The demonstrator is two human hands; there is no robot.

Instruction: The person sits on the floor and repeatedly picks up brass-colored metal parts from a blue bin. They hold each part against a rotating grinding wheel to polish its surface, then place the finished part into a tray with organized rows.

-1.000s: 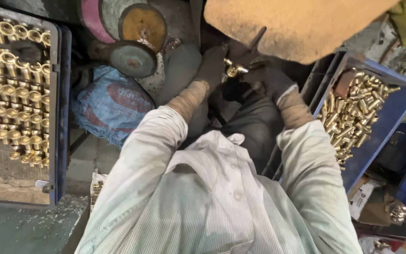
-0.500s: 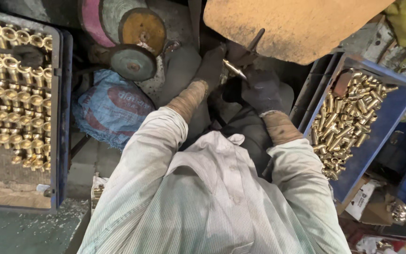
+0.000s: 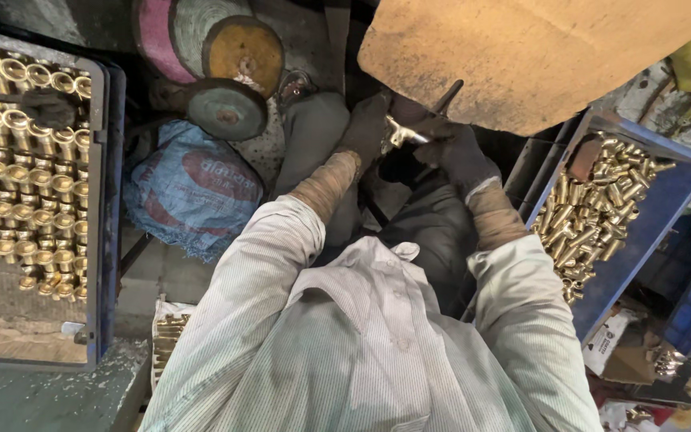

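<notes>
I am at the polishing step: my gloved left hand [image 3: 368, 128] and right hand [image 3: 459, 150] both grip one small brass fitting [image 3: 401, 132] at upper centre of the frame, held just below the big tan buffing wheel [image 3: 537, 56]. Next, I judge, it needs steady pressure and turning against the wheel.

Pretty dim overall, with soft light from above hitting the pale striped shirt [image 3: 361, 344] at the bottom of the frame, the brightest thing here. The centre under the tan buffing wheel [image 3: 537, 56] drops into deep shadow, so the gloved hands blur into murk. Brass parts in the left tray [image 3: 97, 200] and right blue bin [image 3: 649, 216] catch small glints — no harsh glare. Edges look stretched and slightly soft.
</notes>
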